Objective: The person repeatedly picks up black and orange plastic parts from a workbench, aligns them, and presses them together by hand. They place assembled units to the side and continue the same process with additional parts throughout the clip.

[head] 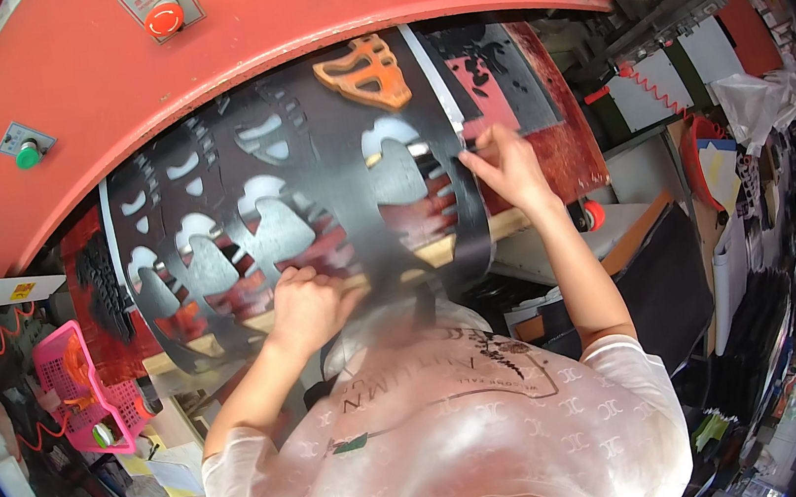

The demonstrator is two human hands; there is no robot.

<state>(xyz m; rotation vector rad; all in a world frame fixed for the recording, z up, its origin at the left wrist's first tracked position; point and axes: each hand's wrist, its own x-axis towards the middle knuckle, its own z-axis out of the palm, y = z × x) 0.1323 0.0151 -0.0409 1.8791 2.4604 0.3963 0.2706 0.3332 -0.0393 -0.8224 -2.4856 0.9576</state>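
A black sheet with several rows of cut-out holes (329, 175) lies over the press bed and sags over its front edge, blurred in places. My right hand (507, 164) pinches the sheet's right edge between thumb and fingers. At the sheet's front edge, my left hand (312, 304) is curled by the cut-outs; whether it grips the material is unclear. An orange cutting die (368, 75) rests on the sheet's far right part, beyond both hands. Through the holes show the red bed and pale surfaces.
A red press beam (250, 13) spans the far side, with a red emergency button (163, 19) and a green button (27, 154). Black scraps (103, 285) lie on the bed's left. A pink plastic basket (87, 391) stands at left. Red bed (572, 152) shows at right.
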